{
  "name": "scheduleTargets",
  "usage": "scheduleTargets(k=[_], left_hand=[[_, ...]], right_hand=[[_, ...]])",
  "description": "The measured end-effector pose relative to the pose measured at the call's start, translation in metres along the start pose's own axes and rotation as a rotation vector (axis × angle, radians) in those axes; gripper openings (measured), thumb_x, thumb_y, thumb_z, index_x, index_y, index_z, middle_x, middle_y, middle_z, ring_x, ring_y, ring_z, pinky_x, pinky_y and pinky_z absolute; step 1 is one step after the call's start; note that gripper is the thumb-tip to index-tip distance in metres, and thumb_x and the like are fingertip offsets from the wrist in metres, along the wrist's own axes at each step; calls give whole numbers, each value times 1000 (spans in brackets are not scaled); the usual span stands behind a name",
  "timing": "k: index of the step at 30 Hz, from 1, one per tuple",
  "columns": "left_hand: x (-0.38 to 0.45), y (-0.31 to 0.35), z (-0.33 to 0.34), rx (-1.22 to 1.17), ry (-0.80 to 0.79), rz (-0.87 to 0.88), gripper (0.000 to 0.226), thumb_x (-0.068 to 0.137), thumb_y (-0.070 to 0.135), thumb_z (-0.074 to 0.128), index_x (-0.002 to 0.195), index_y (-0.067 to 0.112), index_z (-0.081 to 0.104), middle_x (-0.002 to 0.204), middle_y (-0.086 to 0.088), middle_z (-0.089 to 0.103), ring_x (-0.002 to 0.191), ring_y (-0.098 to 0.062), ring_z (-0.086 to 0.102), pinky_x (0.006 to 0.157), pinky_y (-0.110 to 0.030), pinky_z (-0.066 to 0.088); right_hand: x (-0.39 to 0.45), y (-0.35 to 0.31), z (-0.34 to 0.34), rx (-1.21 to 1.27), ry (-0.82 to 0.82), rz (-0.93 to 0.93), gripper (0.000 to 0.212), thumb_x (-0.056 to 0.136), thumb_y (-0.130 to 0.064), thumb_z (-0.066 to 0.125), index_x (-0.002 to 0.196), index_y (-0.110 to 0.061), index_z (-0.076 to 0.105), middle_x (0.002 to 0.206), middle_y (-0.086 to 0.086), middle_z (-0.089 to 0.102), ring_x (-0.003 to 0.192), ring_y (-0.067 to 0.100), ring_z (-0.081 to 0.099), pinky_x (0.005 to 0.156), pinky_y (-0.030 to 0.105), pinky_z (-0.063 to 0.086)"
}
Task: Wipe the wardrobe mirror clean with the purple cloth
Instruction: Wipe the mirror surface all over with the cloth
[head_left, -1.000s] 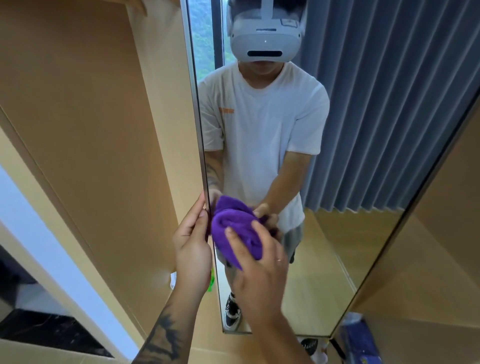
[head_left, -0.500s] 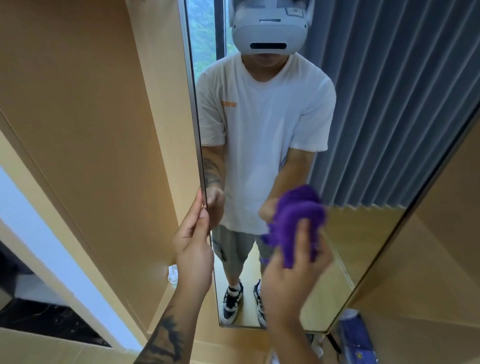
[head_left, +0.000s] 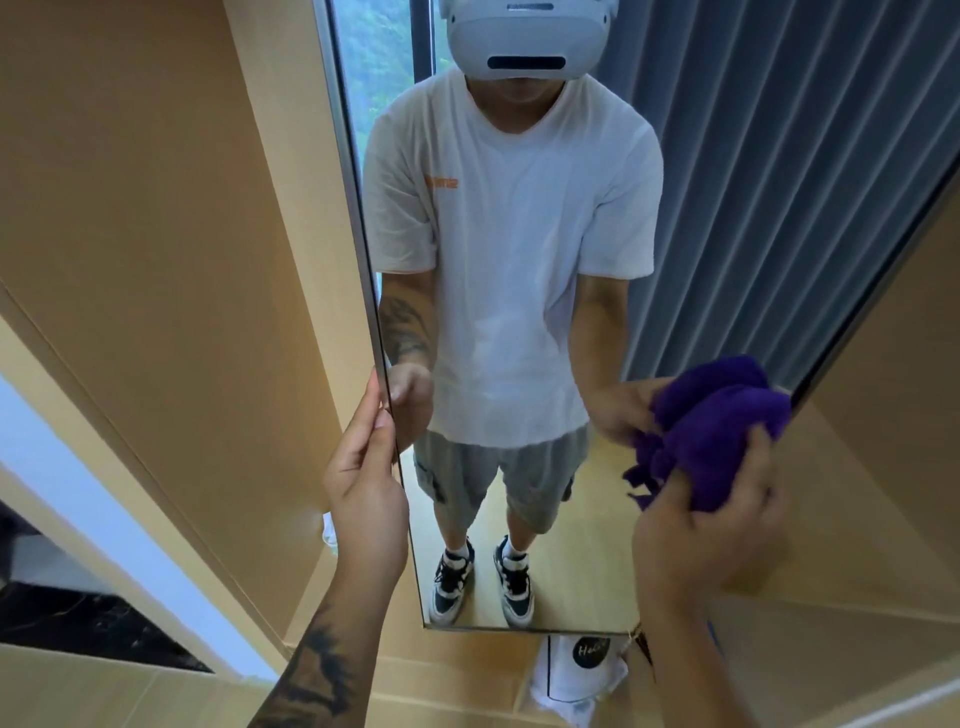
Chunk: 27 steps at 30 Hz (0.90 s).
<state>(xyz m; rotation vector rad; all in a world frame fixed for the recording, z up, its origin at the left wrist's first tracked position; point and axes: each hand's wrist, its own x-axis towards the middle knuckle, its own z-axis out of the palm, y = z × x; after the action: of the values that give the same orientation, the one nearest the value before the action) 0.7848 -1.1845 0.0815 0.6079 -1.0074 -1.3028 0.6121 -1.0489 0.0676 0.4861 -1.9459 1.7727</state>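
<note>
The tall wardrobe mirror (head_left: 737, 218) stands in front of me, framed by light wood panels. My left hand (head_left: 363, 478) grips the mirror's left metal edge, fingers wrapped behind it. A bunched purple cloth (head_left: 719, 441) is pressed against the glass near the mirror's right edge, and my right hand (head_left: 701, 530) grips it from below with the fingers curled round it. The hand is motion-blurred. The glass reflects a person in a white T-shirt and grey shorts, plus the cloth's own reflection.
Wood wardrobe panels (head_left: 171, 260) flank the mirror on the left and on the right (head_left: 883, 493). A white bag with a black round label (head_left: 582, 670) lies on the wardrobe floor below the mirror's bottom edge. Grey curtains appear only as a reflection.
My right hand has swept the purple cloth across the glass from the left edge, next to my left hand, to the right edge. My left hand has stayed on the mirror's edge.
</note>
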Motion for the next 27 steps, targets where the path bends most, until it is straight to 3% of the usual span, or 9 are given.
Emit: scheduleTargets(k=[3,6,8,12,15,18,21,23,27], left_hand=[[-1,-4,1,2,27,-5,46,108,13,53,116,53,75,133,22,69,134,-3,58,109,-14,44],[-1,-4,-1,9,29,-9,44,108,15,53,117,53,75,136,19,68,137,-6,56,116,-25,42],[0,-3,-2,4,33,-23,45,108,13,53,114,51,77,134,16,69,136,-8,58,114,-25,44],[-1,-1,-3,-16,23,-39,45,108,13,53,114,50,77,134,14,70,130,-6,62,100,-16,52],[-2,-4,-1,-20,52,-23,47,107,10,53,113,49,78,129,15,72,129,-7,63,102,-16,51],[-3,-6,2,-10,86,-3,54,107,5,51,108,52,79,124,20,74,128,-2,62,100,-11,48],[-6,-10,5,3,110,33,52,107,7,53,108,53,78,123,25,73,127,3,61,98,-8,46],[-7,-13,8,-3,142,38,47,106,8,53,108,47,79,120,26,73,123,5,63,95,-6,47],[-6,-20,11,-60,195,14,45,106,4,52,104,38,80,116,22,76,119,2,67,92,-8,49]], right_hand=[[-13,-20,15,107,57,49,74,79,19,65,148,-1,47,132,33,49,114,11,47,98,-4,27],[-57,-38,40,157,-42,58,77,78,20,65,147,-10,50,143,22,40,130,26,46,113,32,44],[-91,-45,49,76,-261,-137,79,74,12,70,143,-22,52,142,21,41,129,38,46,114,46,40],[-121,-42,51,-150,-586,-524,76,76,-14,75,140,-46,51,136,7,52,119,26,48,100,49,47],[-99,-26,43,-170,-523,-546,77,72,-10,76,136,-46,54,135,4,50,117,29,53,96,52,48],[-64,4,20,-127,-394,-375,82,63,-1,73,137,-32,57,137,18,51,118,40,51,103,50,40],[-15,30,-1,-37,-136,-96,71,72,9,64,140,-6,54,138,34,46,123,38,45,115,22,30],[3,35,-6,15,-25,11,72,73,17,63,142,5,49,135,41,43,120,30,43,107,1,23],[-19,14,11,177,-36,73,74,83,13,62,152,-1,41,139,34,39,125,30,46,110,17,37]])
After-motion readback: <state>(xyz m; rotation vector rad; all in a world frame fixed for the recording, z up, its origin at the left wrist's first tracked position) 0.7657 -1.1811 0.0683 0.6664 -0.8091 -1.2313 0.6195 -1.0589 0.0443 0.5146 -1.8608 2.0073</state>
